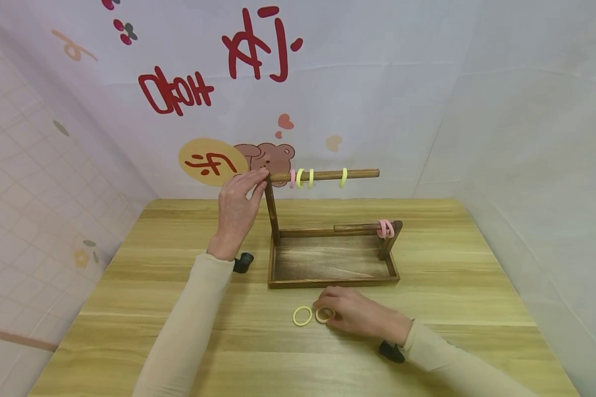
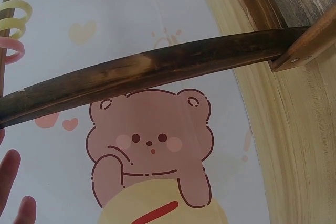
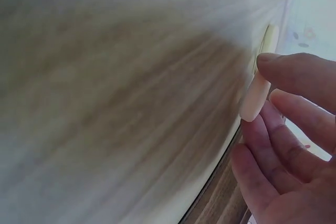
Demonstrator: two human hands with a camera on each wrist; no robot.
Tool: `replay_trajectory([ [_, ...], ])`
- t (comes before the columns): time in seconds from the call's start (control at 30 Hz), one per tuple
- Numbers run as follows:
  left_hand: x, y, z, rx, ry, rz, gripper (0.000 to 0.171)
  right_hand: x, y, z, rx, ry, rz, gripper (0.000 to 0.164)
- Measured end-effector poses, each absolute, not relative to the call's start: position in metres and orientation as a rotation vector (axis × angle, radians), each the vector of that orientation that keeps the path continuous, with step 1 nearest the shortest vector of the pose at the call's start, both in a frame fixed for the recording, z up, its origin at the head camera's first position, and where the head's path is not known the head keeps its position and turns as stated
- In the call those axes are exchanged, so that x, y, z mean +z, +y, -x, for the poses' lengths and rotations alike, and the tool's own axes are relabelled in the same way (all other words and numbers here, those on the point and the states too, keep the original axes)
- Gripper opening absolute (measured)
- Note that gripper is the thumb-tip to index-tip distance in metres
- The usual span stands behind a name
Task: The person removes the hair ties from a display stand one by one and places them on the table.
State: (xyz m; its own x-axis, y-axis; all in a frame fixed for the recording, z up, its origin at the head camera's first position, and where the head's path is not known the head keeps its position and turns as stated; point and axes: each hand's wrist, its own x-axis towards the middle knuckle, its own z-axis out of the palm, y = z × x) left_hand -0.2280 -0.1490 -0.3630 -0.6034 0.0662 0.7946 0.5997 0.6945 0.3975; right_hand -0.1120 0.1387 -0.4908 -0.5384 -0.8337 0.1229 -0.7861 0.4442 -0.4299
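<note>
A brown wooden rack (image 1: 335,284) with two horizontal rods stands on the table. My left hand (image 1: 239,201) holds the top of its tall left post (image 1: 273,212); spread fingertips show at the left wrist view's edge. On the upper rod (image 1: 362,173) hang a pink ring (image 1: 292,178) and several yellow rings (image 1: 344,177). Pink rings (image 1: 386,229) hang on the short lower rod. In front of the rack, my right hand (image 1: 355,312) pinches a pale orange ring (image 3: 255,97) between thumb and fingers, at the table. A yellow ring (image 1: 302,316) lies flat beside it.
The wooden table (image 1: 179,325) meets a white printed backdrop (image 1: 377,110) behind the rack, with a bear drawing (image 2: 149,145) near the left post. White sheets also hang at both sides. Black wrist gear (image 1: 243,263) shows below the left hand.
</note>
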Motion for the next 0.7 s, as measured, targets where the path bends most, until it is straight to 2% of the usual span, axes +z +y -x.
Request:
replay_trajectory([
  [0.7,-0.3644,-0.1488,0.2287,-0.853,-2.094,0.512,0.024,-0.4879,0.1425,0.1113,-0.680,2.600,1.447,0.042],
])
